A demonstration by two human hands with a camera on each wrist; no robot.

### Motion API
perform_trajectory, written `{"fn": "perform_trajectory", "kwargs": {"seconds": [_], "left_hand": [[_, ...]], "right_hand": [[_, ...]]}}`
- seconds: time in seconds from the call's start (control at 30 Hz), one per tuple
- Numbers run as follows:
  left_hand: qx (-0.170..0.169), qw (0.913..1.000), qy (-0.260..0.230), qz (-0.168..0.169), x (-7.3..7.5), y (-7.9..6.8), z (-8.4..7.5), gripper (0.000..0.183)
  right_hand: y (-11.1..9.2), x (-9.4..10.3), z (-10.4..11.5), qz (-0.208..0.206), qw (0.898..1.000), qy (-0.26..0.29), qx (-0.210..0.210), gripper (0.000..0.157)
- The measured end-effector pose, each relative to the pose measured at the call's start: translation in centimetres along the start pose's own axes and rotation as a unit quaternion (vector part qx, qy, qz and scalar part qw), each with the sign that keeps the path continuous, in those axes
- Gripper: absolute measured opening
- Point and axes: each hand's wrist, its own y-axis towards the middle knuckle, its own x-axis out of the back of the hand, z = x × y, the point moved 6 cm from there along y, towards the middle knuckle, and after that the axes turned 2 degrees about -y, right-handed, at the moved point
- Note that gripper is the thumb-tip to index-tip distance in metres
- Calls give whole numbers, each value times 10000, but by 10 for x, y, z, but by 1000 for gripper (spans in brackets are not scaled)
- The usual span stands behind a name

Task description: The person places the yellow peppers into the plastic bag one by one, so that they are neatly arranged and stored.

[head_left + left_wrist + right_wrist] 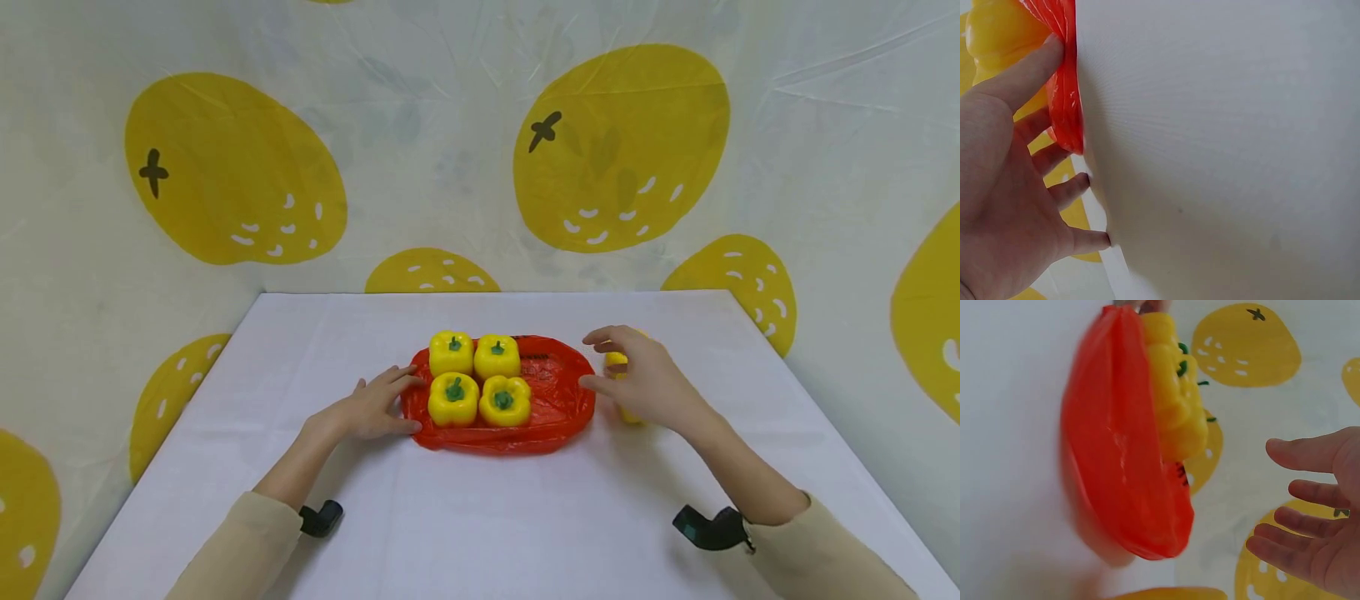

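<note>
Several yellow bell peppers [453,400] with green stems sit in two rows in the left part of a red plastic bag [558,383], which lies spread open on the table. My left hand [378,406] rests against the bag's left end with fingers spread. In the left wrist view its thumb lies on the red rim [1067,103], and the outer fingertips touch the tabletop. Beyond the bag's right end, my right hand [648,379] hovers with loosely bent fingers and nothing between them. Behind it shows more yellow [617,360], mostly hidden by the hand.
The white-covered table [480,525] reaches back to a pale curtain [435,125] printed with large yellow fruit. Each wrist wears a black camera mount, on the left [322,518] and on the right [708,529]. The bag's right part holds no peppers.
</note>
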Motion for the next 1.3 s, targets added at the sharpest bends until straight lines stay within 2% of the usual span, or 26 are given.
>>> {"fn": "perform_trajectory", "kwargs": {"seconds": [0.17, 0.3, 0.7, 1.0, 1.3], "left_hand": [[7, 10000, -35, 16, 0, -1, -1, 73], [2, 10000, -18, 17, 0, -1, -2, 73], [-12, 10000, -31, -16, 1, -2, -2, 72], [-21, 10000, 1, -21, 2, -2, -3, 72], [-20, 10000, -51, -21, 1, -1, -1, 73]], "right_hand": [[-6, 17, -10, -46, 9995, -179, -243, 46], [-10, 26, -19, -7, 9994, -221, -285, 48], [-22, 40, -53, 657, 9970, -182, -374, 71], [-32, 36, -77, 1176, 9921, 45, -437, 73], [-33, 26, -86, 1278, 9906, 275, -392, 71]]}}
